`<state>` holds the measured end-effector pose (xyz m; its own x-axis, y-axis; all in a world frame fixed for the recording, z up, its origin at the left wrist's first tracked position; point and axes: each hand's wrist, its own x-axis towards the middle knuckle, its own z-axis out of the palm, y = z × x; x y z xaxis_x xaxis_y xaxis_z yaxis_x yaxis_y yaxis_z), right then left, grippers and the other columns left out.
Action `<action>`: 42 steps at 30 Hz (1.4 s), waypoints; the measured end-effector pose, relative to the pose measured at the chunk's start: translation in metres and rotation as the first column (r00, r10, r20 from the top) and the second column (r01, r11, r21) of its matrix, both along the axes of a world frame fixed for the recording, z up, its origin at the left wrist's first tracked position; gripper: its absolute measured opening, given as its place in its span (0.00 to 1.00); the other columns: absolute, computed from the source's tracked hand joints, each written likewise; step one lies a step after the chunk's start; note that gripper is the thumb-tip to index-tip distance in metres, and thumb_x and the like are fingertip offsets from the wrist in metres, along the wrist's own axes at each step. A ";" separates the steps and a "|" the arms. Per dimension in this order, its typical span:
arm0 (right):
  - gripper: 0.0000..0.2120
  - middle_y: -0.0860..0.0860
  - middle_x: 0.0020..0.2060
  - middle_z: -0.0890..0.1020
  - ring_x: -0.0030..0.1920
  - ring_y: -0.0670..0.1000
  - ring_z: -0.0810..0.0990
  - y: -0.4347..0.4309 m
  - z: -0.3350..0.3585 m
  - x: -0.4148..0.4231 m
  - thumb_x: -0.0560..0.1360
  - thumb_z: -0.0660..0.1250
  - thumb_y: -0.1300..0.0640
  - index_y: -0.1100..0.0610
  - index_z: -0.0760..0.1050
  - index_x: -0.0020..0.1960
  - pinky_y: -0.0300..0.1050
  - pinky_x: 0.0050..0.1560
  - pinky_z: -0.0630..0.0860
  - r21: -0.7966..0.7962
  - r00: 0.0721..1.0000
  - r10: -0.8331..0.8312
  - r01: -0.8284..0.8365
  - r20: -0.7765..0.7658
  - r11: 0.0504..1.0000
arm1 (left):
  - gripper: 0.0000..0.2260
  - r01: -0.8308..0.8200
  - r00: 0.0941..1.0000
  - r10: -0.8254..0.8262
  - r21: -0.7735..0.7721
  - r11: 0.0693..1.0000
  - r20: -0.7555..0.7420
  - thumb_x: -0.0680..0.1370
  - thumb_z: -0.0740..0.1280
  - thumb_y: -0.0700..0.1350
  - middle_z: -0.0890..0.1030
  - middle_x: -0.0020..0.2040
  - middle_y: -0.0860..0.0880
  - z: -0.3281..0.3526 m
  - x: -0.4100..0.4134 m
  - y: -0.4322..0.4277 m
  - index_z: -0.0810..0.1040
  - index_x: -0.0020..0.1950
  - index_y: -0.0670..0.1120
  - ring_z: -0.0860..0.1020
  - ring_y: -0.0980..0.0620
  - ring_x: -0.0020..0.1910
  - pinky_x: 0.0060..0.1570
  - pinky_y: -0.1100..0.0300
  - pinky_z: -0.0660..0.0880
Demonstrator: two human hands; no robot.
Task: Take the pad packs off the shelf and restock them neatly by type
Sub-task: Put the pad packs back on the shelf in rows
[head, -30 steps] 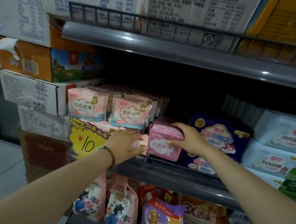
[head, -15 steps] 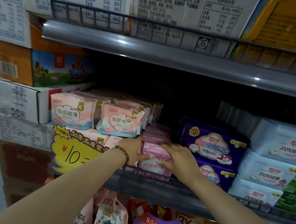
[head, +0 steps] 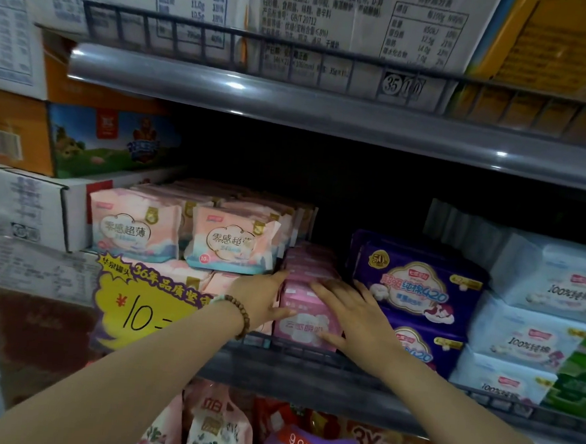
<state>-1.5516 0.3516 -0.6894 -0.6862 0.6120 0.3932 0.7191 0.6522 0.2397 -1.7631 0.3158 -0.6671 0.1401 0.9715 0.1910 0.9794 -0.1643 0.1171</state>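
Note:
A pink pad pack [head: 301, 326] stands at the front of a row of matching pink packs [head: 311, 264] on the middle shelf, behind the wire rail [head: 311, 355]. My left hand [head: 263, 299], with a bead bracelet at the wrist, lies against the pack's left side with straight fingers and its thumb on the front. My right hand [head: 351, 314] lies flat over the pack's top right, fingers spread, thumb low on the front. Peach pad packs [head: 230, 243] are stacked to the left. Purple packs [head: 418, 284] stand right of the pink row.
Pale blue packs [head: 531, 339] and green packs [head: 580, 376] fill the far right. A yellow price sign [head: 142, 302] hangs at the shelf's left front. Cartons [head: 21, 205] are piled at the left and on the upper shelf [head: 325, 114]. Bagged goods [head: 305, 442] sit below.
The pink pack that my right hand held in front of the shelf has gone down into the row behind the rail. Both hands have closed in flat around it.

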 end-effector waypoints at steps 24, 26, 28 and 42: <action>0.26 0.48 0.62 0.74 0.66 0.48 0.72 0.001 0.039 -0.086 0.76 0.69 0.55 0.54 0.66 0.71 0.37 0.63 0.69 -0.569 0.641 -0.246 -0.361 -0.727 0.739 | 0.43 -0.048 0.994 0.070 0.232 0.972 -0.088 0.70 0.30 0.73 0.62 0.75 0.51 -0.004 -0.098 -0.057 0.68 0.71 0.56 0.57 0.44 0.75 0.70 0.45 0.63; 0.31 0.48 0.63 0.73 0.64 0.45 0.71 0.004 0.039 -0.106 0.74 0.71 0.56 0.54 0.62 0.73 0.31 0.57 0.68 -0.550 0.625 -0.234 -0.378 -0.745 0.745 | 0.47 -0.058 0.995 0.074 0.212 0.976 -0.064 0.66 0.27 0.74 0.60 0.74 0.54 -0.001 -0.101 -0.054 0.68 0.70 0.57 0.56 0.47 0.74 0.71 0.50 0.59; 0.36 0.50 0.65 0.72 0.65 0.48 0.71 0.007 0.039 -0.125 0.74 0.72 0.58 0.53 0.57 0.75 0.30 0.52 0.68 -0.528 0.586 -0.229 -0.410 -0.778 0.744 | 0.46 -0.052 0.998 0.056 0.198 0.979 -0.016 0.65 0.28 0.74 0.61 0.72 0.55 0.003 -0.103 -0.051 0.69 0.68 0.57 0.58 0.49 0.72 0.69 0.53 0.60; 0.30 0.48 0.61 0.74 0.56 0.48 0.77 0.029 0.031 -0.143 0.70 0.75 0.51 0.49 0.67 0.68 0.37 0.54 0.75 -0.260 0.532 -0.035 -0.354 -0.846 0.898 | 0.26 -0.016 0.997 0.038 0.294 0.956 -0.069 0.79 0.45 0.64 0.60 0.76 0.58 0.063 -0.095 -0.010 0.59 0.75 0.57 0.59 0.55 0.74 0.68 0.61 0.55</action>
<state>-1.6942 0.3811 -0.6579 -0.2792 0.7461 0.6044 0.3358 0.6656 -0.6665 -1.8577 0.3060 -0.6036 0.1393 0.8781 0.4577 0.9880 -0.1544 -0.0045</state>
